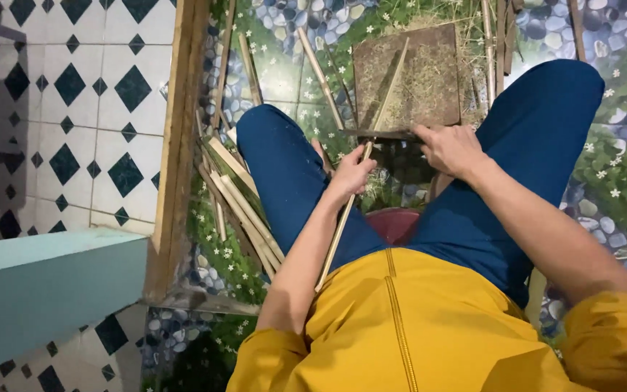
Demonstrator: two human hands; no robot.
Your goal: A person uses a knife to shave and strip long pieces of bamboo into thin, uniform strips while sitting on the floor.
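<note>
My left hand (352, 172) is closed around a long thin bamboo strip (337, 236) that runs from near my waist up toward a square brown board (419, 83). The strip's far part (392, 83) lies across the board's top. My right hand (448, 147) rests on the board's near edge, fingers curled over a dark blade-like piece that is mostly hidden. Fine shavings cover the board. Both knees in blue trousers flank the board, and a yellow top fills the bottom of the view.
A bundle of split bamboo strips (239, 199) lies by my left leg. More sticks (321, 76) lie on the pebble-and-flower patterned floor. A wooden beam (175, 145) separates it from diamond-patterned tiles (74, 109). A red stool (395, 221) shows under me, a teal ledge (45, 290) at left.
</note>
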